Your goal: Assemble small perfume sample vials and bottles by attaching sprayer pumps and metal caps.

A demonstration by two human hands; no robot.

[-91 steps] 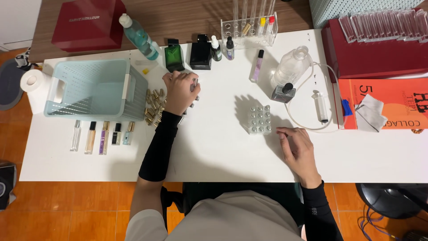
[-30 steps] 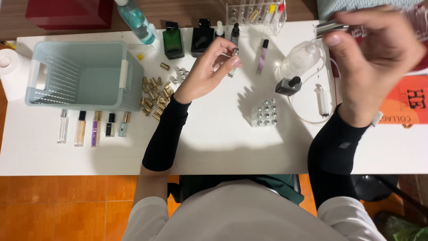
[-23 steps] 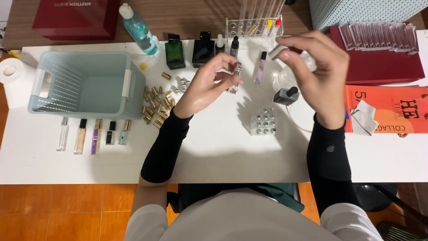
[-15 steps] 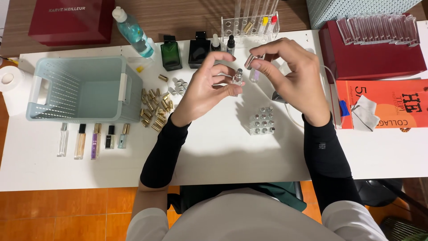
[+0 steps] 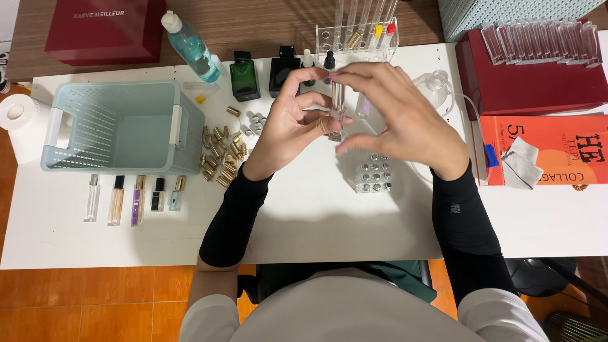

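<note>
A: Obs. — both hands raised over the white table (image 5: 316,221). Left hand (image 5: 288,130) pinches a slim clear glass vial (image 5: 337,114) between thumb and fingertips, near its lower end. Vial upright, in the air, above the table just behind the small block of silver-capped vials (image 5: 373,174).

B: Right hand?

A: Right hand (image 5: 405,120) has its fingers curled round the vial's top; thumb and index seem closed on the upper end. Whether a cap sits there, cannot tell; it is hidden.

B: Risks from here?

A: Judgement only: thin glass held by two pinches. Uneven twisting could snap it or slip it loose. A drop would land on the capped block or roll toward the gold caps (image 5: 221,158) beside the pale blue basket (image 5: 114,126). An elbow swing could also catch the tube rack (image 5: 358,38) behind.
</note>
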